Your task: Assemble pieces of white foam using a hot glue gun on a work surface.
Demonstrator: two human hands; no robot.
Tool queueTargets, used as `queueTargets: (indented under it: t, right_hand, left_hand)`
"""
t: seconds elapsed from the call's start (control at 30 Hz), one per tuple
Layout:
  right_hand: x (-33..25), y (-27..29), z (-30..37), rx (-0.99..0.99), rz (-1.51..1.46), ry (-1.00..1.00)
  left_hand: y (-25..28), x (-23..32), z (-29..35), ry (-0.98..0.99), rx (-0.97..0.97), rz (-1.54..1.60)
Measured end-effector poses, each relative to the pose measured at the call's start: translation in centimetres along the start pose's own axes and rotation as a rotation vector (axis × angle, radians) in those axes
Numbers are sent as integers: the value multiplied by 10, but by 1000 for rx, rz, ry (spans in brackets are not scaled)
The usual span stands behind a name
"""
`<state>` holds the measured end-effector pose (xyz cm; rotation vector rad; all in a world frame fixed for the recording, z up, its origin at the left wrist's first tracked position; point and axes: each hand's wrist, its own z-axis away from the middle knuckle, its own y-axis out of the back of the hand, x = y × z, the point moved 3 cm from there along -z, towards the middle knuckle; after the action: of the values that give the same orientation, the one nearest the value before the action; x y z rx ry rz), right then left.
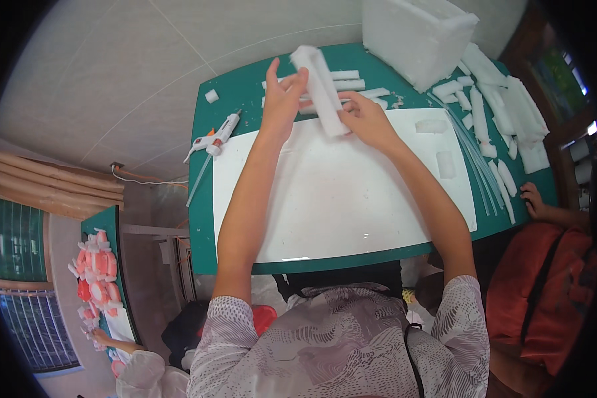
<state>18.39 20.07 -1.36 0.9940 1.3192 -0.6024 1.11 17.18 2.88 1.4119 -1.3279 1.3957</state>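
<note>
Above the far part of a white board [338, 199], I hold a long white foam piece [323, 93], tilted, with a groove or fold along its length. My right hand [368, 121] grips its lower end. My left hand [285, 96] is at its upper left edge, some fingers against the foam and one finger raised away from it. Parts of the fingers are hidden behind the foam. Several white foam strips [349, 85] lie on the green table just beyond my hands. Two small foam pieces [447, 164] rest on the right side of the board.
A white glue gun [222, 136] lies at the left edge of the green table [204, 249]. Clear glue sticks [479, 169], foam offcuts [481, 123] and a large foam block [408, 43] stand or lie to the right. Another person's hand [534, 200] rests at the right edge.
</note>
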Motion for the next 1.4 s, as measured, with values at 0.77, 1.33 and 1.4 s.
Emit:
queueTargets:
  t: [0.77, 1.33, 1.4]
  right_hand:
    - [-40, 7, -65, -41, -209, 29]
    - [-41, 16, -64, -113, -94, -16]
    - [-42, 18, -64, -124, -49, 2]
  left_hand:
    - [20, 8, -37, -42, -140, -239]
    - [23, 1, -44, 33, -166, -146]
    - [20, 4, -43, 38, -176, -159]
